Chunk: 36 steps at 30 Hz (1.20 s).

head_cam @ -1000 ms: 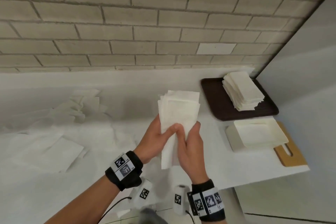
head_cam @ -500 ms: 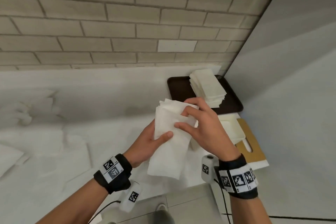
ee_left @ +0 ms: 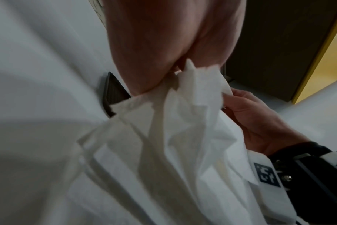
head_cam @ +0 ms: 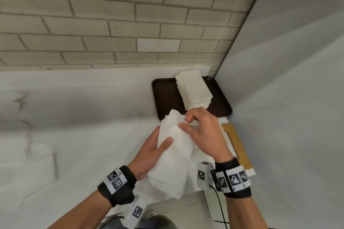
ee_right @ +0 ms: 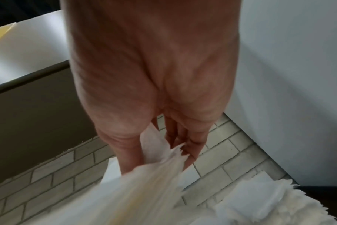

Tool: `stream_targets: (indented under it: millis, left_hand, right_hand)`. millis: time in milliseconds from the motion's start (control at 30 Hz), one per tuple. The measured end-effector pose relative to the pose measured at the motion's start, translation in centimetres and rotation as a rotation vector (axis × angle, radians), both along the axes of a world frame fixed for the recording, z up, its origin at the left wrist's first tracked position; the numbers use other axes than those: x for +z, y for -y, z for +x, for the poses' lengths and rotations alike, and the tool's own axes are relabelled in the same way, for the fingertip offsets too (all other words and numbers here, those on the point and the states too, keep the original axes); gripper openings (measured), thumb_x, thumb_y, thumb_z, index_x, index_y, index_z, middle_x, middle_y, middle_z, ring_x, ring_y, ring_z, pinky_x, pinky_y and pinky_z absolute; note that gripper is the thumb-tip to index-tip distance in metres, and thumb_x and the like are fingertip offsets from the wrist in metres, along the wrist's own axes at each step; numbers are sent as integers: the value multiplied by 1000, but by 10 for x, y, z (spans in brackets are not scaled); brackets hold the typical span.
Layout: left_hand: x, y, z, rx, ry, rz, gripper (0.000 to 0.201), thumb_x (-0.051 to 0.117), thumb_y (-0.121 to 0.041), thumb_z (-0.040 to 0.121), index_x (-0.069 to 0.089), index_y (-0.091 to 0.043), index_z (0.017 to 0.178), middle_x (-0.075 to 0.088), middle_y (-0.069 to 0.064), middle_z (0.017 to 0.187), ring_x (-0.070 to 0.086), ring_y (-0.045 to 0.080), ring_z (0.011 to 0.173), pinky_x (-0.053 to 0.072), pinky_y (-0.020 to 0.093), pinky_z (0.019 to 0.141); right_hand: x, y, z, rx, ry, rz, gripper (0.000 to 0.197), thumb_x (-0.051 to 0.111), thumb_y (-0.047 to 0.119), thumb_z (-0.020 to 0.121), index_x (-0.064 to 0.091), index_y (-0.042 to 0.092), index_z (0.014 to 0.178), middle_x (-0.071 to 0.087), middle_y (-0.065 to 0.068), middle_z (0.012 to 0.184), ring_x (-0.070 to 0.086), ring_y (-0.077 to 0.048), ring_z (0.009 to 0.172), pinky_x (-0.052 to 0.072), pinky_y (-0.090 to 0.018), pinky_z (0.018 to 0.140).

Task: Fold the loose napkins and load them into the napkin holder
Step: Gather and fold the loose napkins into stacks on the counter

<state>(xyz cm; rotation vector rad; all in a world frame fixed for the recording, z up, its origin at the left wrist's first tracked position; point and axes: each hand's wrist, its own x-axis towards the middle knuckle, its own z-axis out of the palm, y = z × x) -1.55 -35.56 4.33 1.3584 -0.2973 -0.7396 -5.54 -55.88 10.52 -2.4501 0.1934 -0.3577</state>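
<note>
A bundle of white napkins (head_cam: 173, 156) hangs above the table's front edge, held in both hands. My left hand (head_cam: 154, 152) grips its left side, thumb across the front. My right hand (head_cam: 201, 132) pinches the bundle's upper right corner with curled fingers. In the left wrist view the napkin bundle (ee_left: 175, 144) drapes down from my palm. In the right wrist view my fingers (ee_right: 185, 144) close on the napkin edges (ee_right: 144, 182). A stack of folded napkins (head_cam: 194, 89) lies on a dark brown tray (head_cam: 165, 96) in the far corner. The white napkin holder is mostly hidden behind my right hand.
A wooden board (head_cam: 236, 141) lies at the table's right end, beside the white side wall (head_cam: 288, 98). Loose napkins (head_cam: 24, 147) are spread over the left of the white table (head_cam: 93, 126). A brick wall (head_cam: 111, 24) runs along the back.
My right hand has climbed from the bundle's lower part to its top right corner. The bundle has tilted over to the right, and my view has swung right toward the tray.
</note>
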Motion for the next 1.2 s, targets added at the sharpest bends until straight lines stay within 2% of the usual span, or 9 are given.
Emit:
stream_targets:
  millis: [67,267,433,533,633,733,833,967,1200]
  left_hand:
    - [-3,4,2,1,-33,3,41,62,-38,106,52,-38,147,72,-4,136,72,24,122,59,55,104]
    - [-13,13,10,-60,-260,-126,63,76,-38,97,48,-31,153,66,5,149,66,30,134,55,52,110]
    - [-23,14,15,-122,-252,-82,89,88,1,82,49,-32,155,66,2,149,62,27,139,52,51,113]
    - [-23,8,22,-145,-204,13,87,84,8,82,51,-32,152,68,0,145,66,25,133,55,50,109]
    - [-23,-8,33,-144,-176,102,86,86,3,83,51,-33,152,70,0,142,69,24,129,58,49,106]
    - [-22,-22,46,-115,-137,187,82,90,-4,82,55,-34,149,73,0,137,71,25,124,60,50,103]
    - [-21,-30,57,-45,-123,212,78,90,-6,81,57,-33,147,75,1,134,73,25,121,60,52,101]
    - [-16,-34,69,3,-108,203,75,86,-3,83,57,-32,146,75,2,134,73,27,121,61,50,99]
    - [-12,-35,78,53,-86,169,72,82,-1,86,57,-29,148,73,3,138,72,27,125,59,50,101]
  right_hand:
    - [-1,3,4,-7,-40,6,24,89,27,88,65,24,83,67,14,90,62,-4,91,48,-20,83]
    - [6,21,21,-153,71,243,31,93,28,85,63,28,76,74,12,90,68,1,93,46,-6,78]
    - [-7,63,24,-383,169,551,35,95,33,81,63,25,70,72,5,78,69,-18,81,57,-39,78]
    - [-34,89,15,-604,172,622,34,96,34,79,64,24,72,74,7,77,68,-18,74,58,-40,72]
    - [-67,99,4,-756,73,541,30,94,39,80,70,22,81,77,2,85,73,-23,83,61,-42,77]
    - [-95,85,-7,-813,3,376,27,89,29,90,71,10,96,72,-6,103,68,-27,92,44,-25,75]
    - [-117,73,-12,-715,-41,200,19,83,19,95,68,8,97,64,-12,116,65,-23,92,52,-29,81]
    - [-122,77,-12,-587,-236,101,17,86,19,92,71,12,97,67,-6,104,70,-24,86,63,-41,78]
    - [-105,102,-32,-751,-155,129,27,85,26,93,60,26,82,71,-6,84,70,-23,74,50,-29,64]
